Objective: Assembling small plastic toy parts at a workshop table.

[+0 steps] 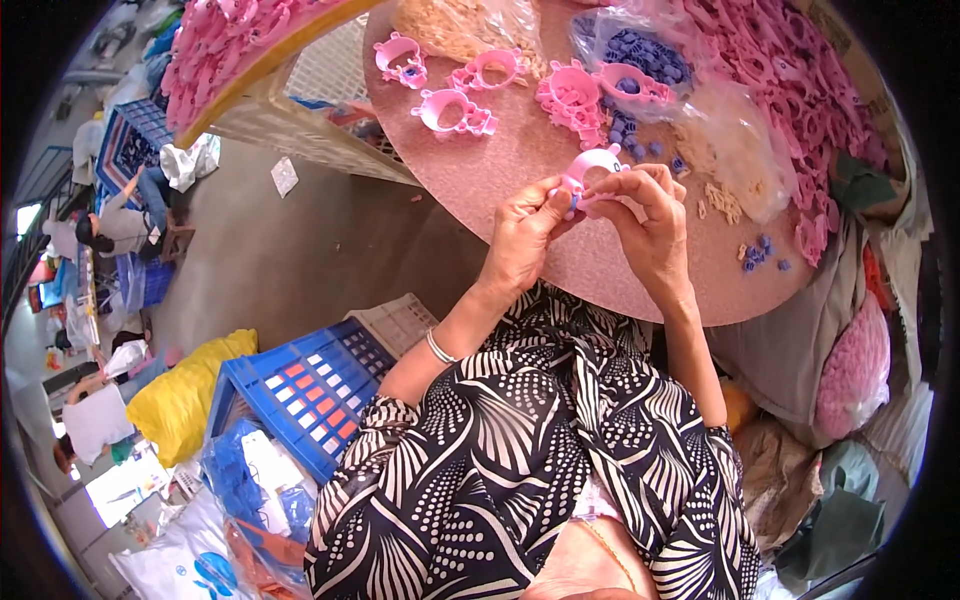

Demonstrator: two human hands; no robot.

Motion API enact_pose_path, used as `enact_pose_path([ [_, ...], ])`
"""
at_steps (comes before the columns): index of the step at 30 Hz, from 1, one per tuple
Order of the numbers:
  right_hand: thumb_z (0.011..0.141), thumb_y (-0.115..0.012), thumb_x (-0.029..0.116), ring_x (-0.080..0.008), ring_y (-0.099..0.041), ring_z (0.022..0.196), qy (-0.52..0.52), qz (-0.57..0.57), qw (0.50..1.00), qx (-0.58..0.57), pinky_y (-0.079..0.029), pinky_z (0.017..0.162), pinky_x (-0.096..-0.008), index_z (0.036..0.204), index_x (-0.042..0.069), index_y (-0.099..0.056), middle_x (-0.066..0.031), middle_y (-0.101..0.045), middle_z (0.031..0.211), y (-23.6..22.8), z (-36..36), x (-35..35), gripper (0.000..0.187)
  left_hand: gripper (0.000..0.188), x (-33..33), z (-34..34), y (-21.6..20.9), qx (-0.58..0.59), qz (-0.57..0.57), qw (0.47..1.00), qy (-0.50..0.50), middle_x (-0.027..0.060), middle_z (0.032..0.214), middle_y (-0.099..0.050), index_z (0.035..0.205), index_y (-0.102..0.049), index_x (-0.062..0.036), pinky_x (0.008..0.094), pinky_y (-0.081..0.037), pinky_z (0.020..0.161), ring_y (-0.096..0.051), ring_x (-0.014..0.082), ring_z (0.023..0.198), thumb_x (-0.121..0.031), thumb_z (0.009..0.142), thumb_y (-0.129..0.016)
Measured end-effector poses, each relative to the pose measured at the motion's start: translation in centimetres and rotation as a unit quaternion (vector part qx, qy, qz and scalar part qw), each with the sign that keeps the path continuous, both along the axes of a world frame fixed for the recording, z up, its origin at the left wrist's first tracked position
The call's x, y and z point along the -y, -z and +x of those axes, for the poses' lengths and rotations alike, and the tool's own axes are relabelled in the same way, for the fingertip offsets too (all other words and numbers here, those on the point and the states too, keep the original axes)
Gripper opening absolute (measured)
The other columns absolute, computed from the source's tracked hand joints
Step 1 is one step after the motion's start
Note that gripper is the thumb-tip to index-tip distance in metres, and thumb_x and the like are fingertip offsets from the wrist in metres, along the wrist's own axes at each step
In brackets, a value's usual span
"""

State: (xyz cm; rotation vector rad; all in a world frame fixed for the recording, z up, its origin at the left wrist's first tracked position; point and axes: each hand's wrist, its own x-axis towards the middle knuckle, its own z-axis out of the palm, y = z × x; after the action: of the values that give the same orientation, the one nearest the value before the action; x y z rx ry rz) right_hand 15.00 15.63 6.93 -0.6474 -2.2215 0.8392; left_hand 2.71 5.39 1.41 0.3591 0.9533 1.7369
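Observation:
Over the near edge of the round table [470,185], both my hands are closed on one pink plastic piece [597,158] with a ring-shaped body and small ears. My left hand [525,228] grips its left lower side, thumb near a small blue part [574,203]. With bent, pinching fingers, my right hand [652,222] holds the piece's right side; whether a smaller part sits between those fingertips is hidden. Similar pink pieces [452,112] lie farther left on the table. Just beyond my hands are more pink pieces [574,95] and loose blue parts [622,128].
A bag of blue parts [640,55] and bags of beige parts [735,150] lie on the table. Pink pieces [790,90] are heaped at right. Left stand a pale crate [300,130] and a blue crate [290,395]. People work at far left.

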Motion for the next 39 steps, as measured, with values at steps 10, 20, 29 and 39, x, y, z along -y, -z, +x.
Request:
enact_pose_path([
  [10,0.075,-0.074,-0.001,-0.0169,-0.055,0.091,0.049,-0.092,0.993,-0.057,-0.044,0.084,-0.0292,0.095,0.006,-0.07,-0.0039,-0.06,0.089,1.2,0.1,0.5,0.022,0.037,0.5,0.3,-0.8,-0.137,-0.005,0.991,-0.004,-0.0003,0.091,-0.064,0.121,-0.06,0.001,0.0229,-0.05,0.08,-0.058,0.0063,0.084,-0.025,0.094,-0.063],
  [20,0.075,-0.073,0.01,-0.0181,-0.054,0.085,-0.027,0.067,0.997,-0.027,-0.039,0.082,-0.0325,0.097,0.011,-0.071,0.0009,-0.069,0.089,-0.2,0.3,-0.8,0.022,0.034,1.0,-0.5,-1.2,-0.133,-0.037,0.99,0.039,-0.0017,0.089,-0.062,0.117,-0.062,0.0013,0.0214,-0.049,0.075,-0.055,0.0051,0.079,-0.026,0.096,-0.061],
  [29,0.076,-0.071,0.007,-0.0184,-0.055,0.097,-0.049,0.073,0.996,0.023,-0.037,0.089,-0.0339,0.102,0.012,-0.069,-0.001,-0.069,0.099,1.3,0.1,-1.1,0.027,0.03,1.1,-0.2,-1.7,-0.151,-0.047,0.987,0.035,-0.0039,0.083,-0.061,0.113,-0.064,0.0001,0.02,-0.049,0.073,-0.051,0.0031,0.072,-0.025,0.097,-0.059],
  [39,0.075,-0.073,0.016,-0.0262,-0.049,0.12,-0.054,0.05,0.996,0.051,-0.035,0.103,-0.0396,0.116,0.011,-0.066,-0.0081,-0.054,0.132,-0.3,-0.7,-1.3,0.042,0.03,1.1,0.0,-1.0,-0.025,-0.074,0.996,0.036,0.0003,0.09,-0.065,0.111,-0.065,-0.0013,0.0235,-0.053,0.079,-0.059,0.0066,0.079,-0.027,0.096,-0.06],
])
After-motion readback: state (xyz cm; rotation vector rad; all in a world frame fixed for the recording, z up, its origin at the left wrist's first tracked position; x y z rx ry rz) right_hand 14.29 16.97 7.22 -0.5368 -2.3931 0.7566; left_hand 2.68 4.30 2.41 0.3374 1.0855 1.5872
